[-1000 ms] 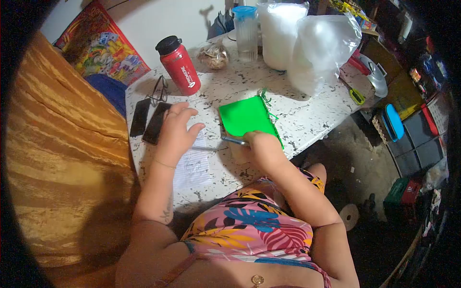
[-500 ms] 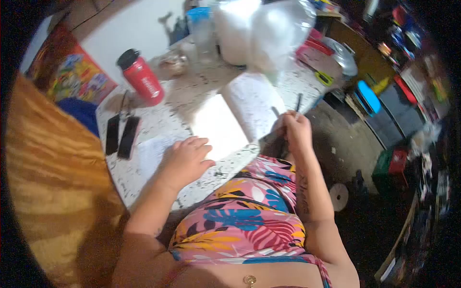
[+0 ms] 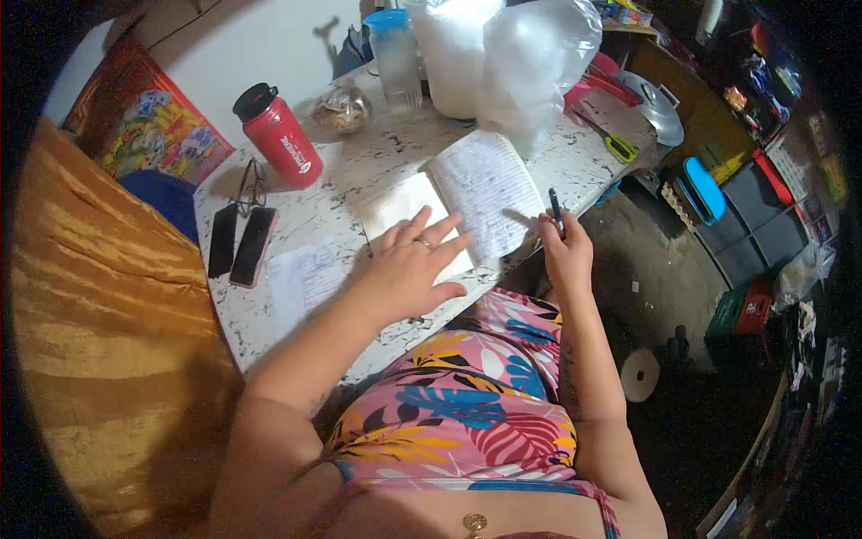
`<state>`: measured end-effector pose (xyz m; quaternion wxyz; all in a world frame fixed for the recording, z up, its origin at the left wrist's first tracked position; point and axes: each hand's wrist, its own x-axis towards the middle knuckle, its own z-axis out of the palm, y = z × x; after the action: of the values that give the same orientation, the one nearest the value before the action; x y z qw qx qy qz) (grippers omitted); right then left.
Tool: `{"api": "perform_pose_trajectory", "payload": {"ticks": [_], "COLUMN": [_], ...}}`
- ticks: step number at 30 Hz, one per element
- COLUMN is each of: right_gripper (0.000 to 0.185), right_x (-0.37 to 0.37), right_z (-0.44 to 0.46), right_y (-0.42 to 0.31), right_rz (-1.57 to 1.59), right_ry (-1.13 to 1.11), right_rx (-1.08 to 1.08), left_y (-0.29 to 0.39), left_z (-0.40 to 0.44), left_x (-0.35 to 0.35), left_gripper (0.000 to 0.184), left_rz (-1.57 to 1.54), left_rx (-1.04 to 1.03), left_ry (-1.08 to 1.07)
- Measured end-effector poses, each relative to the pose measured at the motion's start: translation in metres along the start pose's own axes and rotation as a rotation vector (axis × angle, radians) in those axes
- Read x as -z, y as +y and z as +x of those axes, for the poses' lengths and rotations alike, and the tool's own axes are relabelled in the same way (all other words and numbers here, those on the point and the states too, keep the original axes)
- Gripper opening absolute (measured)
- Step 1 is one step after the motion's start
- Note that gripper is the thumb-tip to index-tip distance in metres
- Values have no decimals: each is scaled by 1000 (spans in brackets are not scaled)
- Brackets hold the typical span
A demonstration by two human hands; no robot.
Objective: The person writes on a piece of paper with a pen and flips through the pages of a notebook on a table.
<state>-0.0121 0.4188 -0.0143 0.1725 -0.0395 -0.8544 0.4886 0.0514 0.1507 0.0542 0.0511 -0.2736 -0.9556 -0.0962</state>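
An open notebook (image 3: 485, 193) lies near the table's front edge. Its right page is covered in handwriting, while the left page looks blank where it shows. My left hand (image 3: 417, 260) rests on that blank page with its fingers spread, a ring on one of them. By the notebook's right edge, my right hand (image 3: 567, 251) is closed around a dark pen (image 3: 555, 208), which points up and away from me. A loose sheet with handwriting (image 3: 305, 283) lies to the left, beside my left forearm.
Two phones (image 3: 251, 247), folded glasses (image 3: 249, 187) and a red bottle (image 3: 280, 139) occupy the table's left side. Farther back are a knotted bag (image 3: 343, 110), a blue-lidded pitcher (image 3: 393, 63) and large plastic bags (image 3: 534, 63). Green-handled scissors (image 3: 620, 146) lie at the right.
My left hand has moved right, from the notebook's left edge further onto the blank page, and its fingers are more spread. My right hand still holds the pen beside the notebook.
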Motion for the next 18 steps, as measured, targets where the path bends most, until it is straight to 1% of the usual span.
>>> {"api": "perform_pose_trajectory", "payload": {"ticks": [1, 4, 5, 8, 9, 12, 13, 16, 18], "right_gripper": [31, 31, 30, 30, 32, 37, 41, 42, 44], "right_x": [1, 7, 5, 4, 5, 9, 7, 0, -1], "right_z": [-1, -5, -8, -17, -22, -41, -47, -58, -61], "right_y": [-1, -4, -1, -2, -6, -29, -32, -40, -38], "right_rz": [14, -201, -202, -205, -205, -236, -345, -468, -494], "right_ry": [-68, -121, -65, 88, 61, -46, -58, -127, -101], "right_rx": [-42, 17, 78, 158, 154, 286, 338, 339, 360], "left_y": [0, 3, 3, 3, 3, 5, 7, 8, 4], "left_z": [4, 5, 2, -7, -11, -13, -11, -8, -9], "left_x": [-5, -8, -9, -12, -15, -13, -12, -9, -10], "left_gripper": [69, 71, 71, 72, 72, 71, 70, 69, 68], "left_rz": [24, 95, 100, 98, 88, 84, 86, 58, 30], "left_rx": [-28, -4, 3, 18, 25, 52, 61, 70, 66], "left_ry": [-4, -111, -119, -128, -113, -111, -116, -120, -118]}}
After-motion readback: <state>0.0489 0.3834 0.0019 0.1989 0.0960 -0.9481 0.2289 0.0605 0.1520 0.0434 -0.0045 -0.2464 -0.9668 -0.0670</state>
